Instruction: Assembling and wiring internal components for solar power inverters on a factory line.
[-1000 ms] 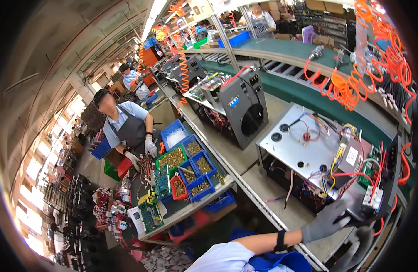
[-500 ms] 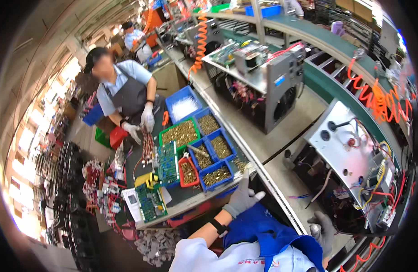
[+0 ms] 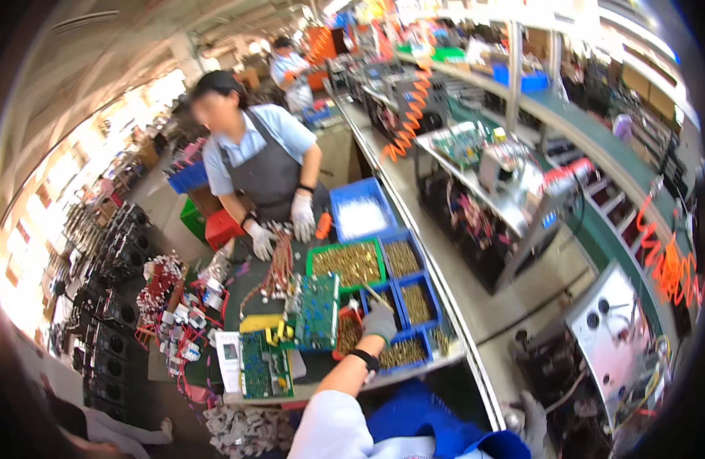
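Observation:
My left hand [image 3: 380,323], in a grey glove, reaches over the blue parts bins. Its fingers are closed at a thin pale stick [image 3: 374,293] lying across a bin of small brass-coloured parts; glove and blur partly hide the grip. Beside that hand stands a small red bin [image 3: 349,330]. My right hand [image 3: 535,422], also grey-gloved, is low at the right near the bench edge. It is curled by a small silvery thing [image 3: 513,419] that I cannot make out. Two green circuit boards [image 3: 317,310] lie left of the bins.
Opposite, a co-worker in white gloves handles a bundle of wires [image 3: 279,268]. A green bin [image 3: 345,262] and a blue tray [image 3: 363,210] stand beyond my hand. Right, open machine units [image 3: 605,336] stand past a metal rail [image 3: 444,314]; orange coiled hoses [image 3: 414,107] hang above.
My left hand has moved from the bench's right edge, fingers spread, onto the pale stick in the bins. The view has swung, so the bench appears lower and further right. My right hand stays low.

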Demonstrator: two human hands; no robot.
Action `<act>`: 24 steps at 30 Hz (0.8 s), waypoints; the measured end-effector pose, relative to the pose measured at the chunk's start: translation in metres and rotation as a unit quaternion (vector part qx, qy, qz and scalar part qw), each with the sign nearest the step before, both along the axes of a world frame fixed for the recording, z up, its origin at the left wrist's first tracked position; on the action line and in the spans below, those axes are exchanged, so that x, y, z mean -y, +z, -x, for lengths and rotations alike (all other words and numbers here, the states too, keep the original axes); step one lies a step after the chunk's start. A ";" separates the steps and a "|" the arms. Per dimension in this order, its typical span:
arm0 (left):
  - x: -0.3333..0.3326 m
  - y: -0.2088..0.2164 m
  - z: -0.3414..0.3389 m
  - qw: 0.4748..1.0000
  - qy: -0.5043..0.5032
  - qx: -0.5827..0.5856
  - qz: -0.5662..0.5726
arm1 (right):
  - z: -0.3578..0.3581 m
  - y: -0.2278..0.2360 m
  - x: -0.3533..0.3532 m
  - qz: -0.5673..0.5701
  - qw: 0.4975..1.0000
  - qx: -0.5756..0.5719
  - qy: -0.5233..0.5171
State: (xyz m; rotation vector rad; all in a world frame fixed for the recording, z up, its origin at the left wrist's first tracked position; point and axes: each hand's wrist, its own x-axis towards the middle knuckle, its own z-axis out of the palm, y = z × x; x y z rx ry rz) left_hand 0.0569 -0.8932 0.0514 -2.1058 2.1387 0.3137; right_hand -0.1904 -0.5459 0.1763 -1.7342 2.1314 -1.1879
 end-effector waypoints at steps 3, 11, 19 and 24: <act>0.017 0.001 0.004 0.999 -0.024 -0.009 -0.047 | 0.010 0.002 0.006 -0.096 0.994 -0.017 0.049; 0.015 -0.005 -0.014 0.986 -0.166 0.003 -0.014 | 0.005 -0.005 -0.005 -0.133 0.991 -0.018 0.010; 0.010 -0.014 -0.032 0.979 -0.131 -0.140 0.069 | 0.002 -0.015 -0.018 -0.149 0.987 -0.067 0.000; 0.010 -0.014 -0.039 0.981 -0.105 -0.151 0.054 | -0.004 -0.009 -0.009 -0.117 0.991 -0.050 0.047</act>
